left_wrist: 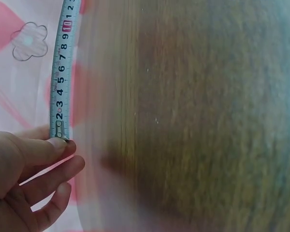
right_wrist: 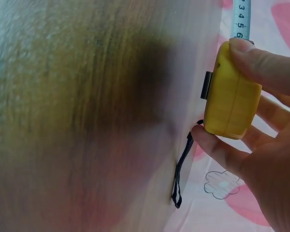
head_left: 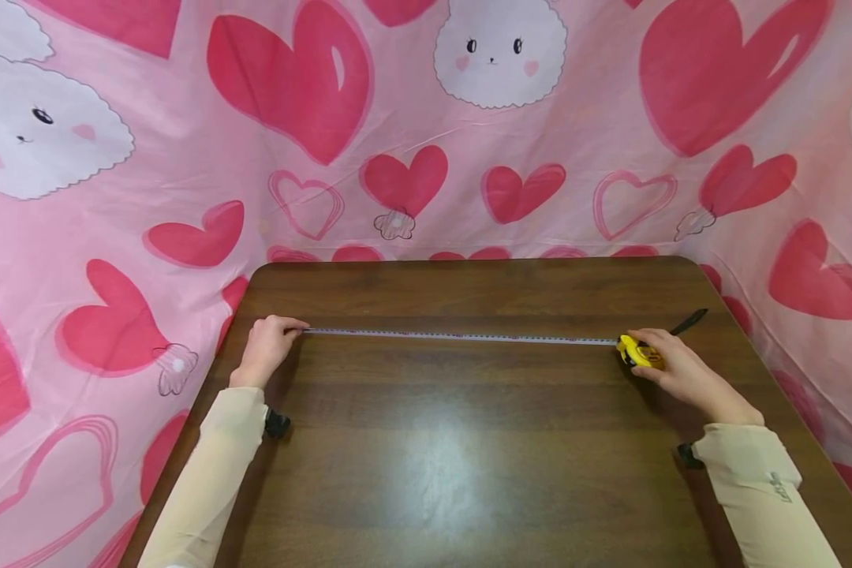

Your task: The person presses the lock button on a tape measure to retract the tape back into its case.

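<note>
Tape measure (head_left: 461, 337) from left grip (head_left: 265, 351) to right grip (head_left: 689, 375)

Passable: brown wood-grain surface (head_left: 539, 473) between the cream-sleeved left forearm (head_left: 213, 465) and right forearm (head_left: 760, 489). Farther out, straight silver-white tape blade (head_left: 461, 337) blocks, left fingers (left_wrist: 44, 151) to yellow plastic tape case (head_left: 639, 353); black strap (head_left: 689, 322) juts beyond. Pink heart-print sheeting (head_left: 468, 134) walls far, left, right.

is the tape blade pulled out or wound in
Pulled out: the blade stretches from the yellow case in the right hand to its end, pinched by the left hand.
</note>
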`<state>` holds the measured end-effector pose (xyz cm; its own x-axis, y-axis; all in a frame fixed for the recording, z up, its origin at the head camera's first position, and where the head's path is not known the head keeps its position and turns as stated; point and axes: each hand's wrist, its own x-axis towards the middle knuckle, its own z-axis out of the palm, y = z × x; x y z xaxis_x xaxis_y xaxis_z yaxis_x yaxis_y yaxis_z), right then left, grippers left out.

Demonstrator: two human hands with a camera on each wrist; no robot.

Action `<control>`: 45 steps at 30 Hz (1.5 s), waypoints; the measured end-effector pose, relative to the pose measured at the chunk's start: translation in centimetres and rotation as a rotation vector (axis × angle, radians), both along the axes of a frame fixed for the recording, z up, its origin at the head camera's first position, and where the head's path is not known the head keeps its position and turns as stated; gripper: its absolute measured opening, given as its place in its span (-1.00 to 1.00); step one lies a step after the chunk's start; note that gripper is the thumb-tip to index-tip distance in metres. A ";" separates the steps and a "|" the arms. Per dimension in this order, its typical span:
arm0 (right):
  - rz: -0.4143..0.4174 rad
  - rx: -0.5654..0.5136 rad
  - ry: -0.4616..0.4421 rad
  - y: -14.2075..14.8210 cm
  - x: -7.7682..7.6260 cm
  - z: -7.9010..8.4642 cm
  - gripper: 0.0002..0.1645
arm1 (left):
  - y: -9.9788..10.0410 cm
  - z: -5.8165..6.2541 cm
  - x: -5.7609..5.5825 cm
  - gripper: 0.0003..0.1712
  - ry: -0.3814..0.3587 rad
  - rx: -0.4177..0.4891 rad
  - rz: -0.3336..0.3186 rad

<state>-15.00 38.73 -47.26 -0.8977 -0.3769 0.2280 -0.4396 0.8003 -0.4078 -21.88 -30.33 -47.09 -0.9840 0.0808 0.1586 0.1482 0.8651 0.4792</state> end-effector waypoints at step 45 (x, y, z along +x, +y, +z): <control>0.023 0.024 -0.017 -1.9 -0.3 0.5 -0.31 | 2.6 -0.5 -0.2 -0.81 -0.019 0.030 -0.064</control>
<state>-15.33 36.83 -46.80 -0.8925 -0.4026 0.2035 -0.4511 0.7996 -0.3964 -22.09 -27.72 -47.54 -0.9797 0.1395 0.1436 0.1940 0.8394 0.5077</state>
